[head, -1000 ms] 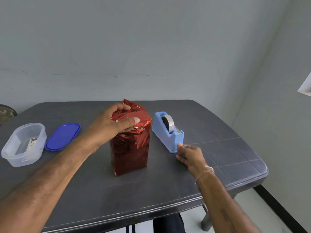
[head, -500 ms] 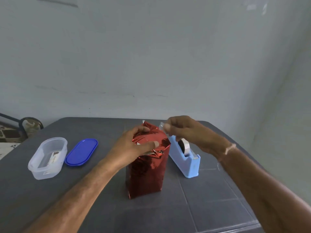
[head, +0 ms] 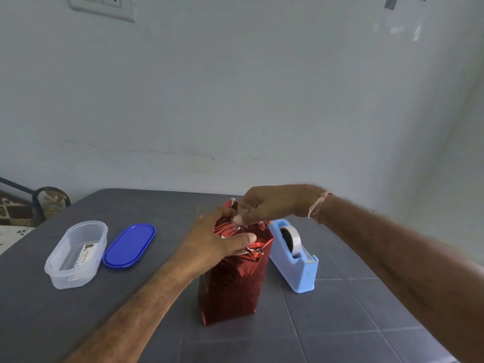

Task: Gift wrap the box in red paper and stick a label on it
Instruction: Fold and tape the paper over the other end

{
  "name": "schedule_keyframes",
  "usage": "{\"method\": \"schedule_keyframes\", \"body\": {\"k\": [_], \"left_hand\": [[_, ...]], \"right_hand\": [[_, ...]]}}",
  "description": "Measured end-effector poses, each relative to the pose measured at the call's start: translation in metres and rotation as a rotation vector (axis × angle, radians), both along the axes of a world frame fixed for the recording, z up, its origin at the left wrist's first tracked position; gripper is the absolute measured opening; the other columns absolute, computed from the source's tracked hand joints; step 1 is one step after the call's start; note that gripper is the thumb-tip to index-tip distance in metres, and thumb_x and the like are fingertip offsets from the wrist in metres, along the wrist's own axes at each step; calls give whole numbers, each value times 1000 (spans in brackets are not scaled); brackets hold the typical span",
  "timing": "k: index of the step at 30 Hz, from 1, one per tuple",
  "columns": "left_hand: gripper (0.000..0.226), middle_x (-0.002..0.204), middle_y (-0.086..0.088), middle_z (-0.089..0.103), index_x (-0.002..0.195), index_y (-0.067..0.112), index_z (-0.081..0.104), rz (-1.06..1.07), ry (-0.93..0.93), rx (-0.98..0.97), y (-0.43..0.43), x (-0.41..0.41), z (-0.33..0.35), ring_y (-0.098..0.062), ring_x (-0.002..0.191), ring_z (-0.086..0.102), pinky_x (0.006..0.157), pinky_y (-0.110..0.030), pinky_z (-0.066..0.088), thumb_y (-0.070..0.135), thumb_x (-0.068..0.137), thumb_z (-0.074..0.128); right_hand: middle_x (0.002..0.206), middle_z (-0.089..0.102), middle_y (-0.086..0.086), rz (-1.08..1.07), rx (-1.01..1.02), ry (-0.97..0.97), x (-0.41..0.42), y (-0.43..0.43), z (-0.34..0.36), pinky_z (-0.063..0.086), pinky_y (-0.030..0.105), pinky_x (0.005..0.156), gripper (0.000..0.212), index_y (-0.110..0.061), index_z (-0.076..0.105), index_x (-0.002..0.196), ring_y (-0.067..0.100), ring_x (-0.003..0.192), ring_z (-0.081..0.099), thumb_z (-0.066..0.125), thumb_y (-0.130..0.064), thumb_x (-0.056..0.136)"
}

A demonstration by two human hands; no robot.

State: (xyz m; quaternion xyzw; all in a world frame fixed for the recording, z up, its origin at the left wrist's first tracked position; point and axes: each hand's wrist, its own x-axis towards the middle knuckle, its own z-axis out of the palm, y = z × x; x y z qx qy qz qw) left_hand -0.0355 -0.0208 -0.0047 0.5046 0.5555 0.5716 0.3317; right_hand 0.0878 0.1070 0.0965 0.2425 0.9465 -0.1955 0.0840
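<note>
Head view: a red-wrapped box (head: pixel 233 284) stands upright on a grey table (head: pixel 78 323), just beside a blue tape dispenser (head: pixel 296 268). The left hand (head: pixel 212 244) grips its crumpled top, thumb pressed across the folds. The right hand (head: pixel 269 205) pinches the paper there with curled fingertips.

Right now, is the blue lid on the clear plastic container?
No, the blue lid lies flat on the table beside the open clear container.
</note>
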Motion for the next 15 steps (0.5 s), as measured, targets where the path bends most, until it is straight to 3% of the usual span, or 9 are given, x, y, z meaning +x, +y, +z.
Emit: {"method": "schedule_keyframes", "body": {"k": [5,10,11,13,15], "left_hand": [[41,104,12,74,110,34,67,-11,-10,11,-1,1,2,-10,92,75,70,-22,61,24,77,89],[45,111,12,71,115,31,68,6,-5,4,-1,1,0,-10,95,75,73,-26,62,24,76,90],[44,111,15,70,115,30,69,9,-6,5,-1,2,1,-9,95,74,73,-26,63,24,76,90],[43,108,18,70,114,30,69,8,-5,3,-2,2,1,-6,95,74,73,-26,63,24,77,89],[43,107,13,73,114,30,69,9,3,-1,-1,2,1,-6,93,75,72,-25,62,24,77,89]], "right_hand": [[98,71,-5,-14,95,-92,-7,-7,1,58,41,93,34,-15,72,102,17,97,68,62,-48,98],[90,73,-4,-26,271,-131,-17,-12,1,60,37,83,37,-22,69,91,17,87,70,66,-59,89],[87,73,-4,-23,317,-198,-19,17,-14,61,36,79,42,-23,70,88,17,82,71,66,-65,84],[74,71,-12,-180,381,-227,-20,178,-90,64,41,70,53,-31,71,85,15,68,70,70,-79,65],[67,68,-17,-203,264,-160,-16,245,-103,61,45,54,58,-43,72,79,18,61,70,76,-89,43]]}}
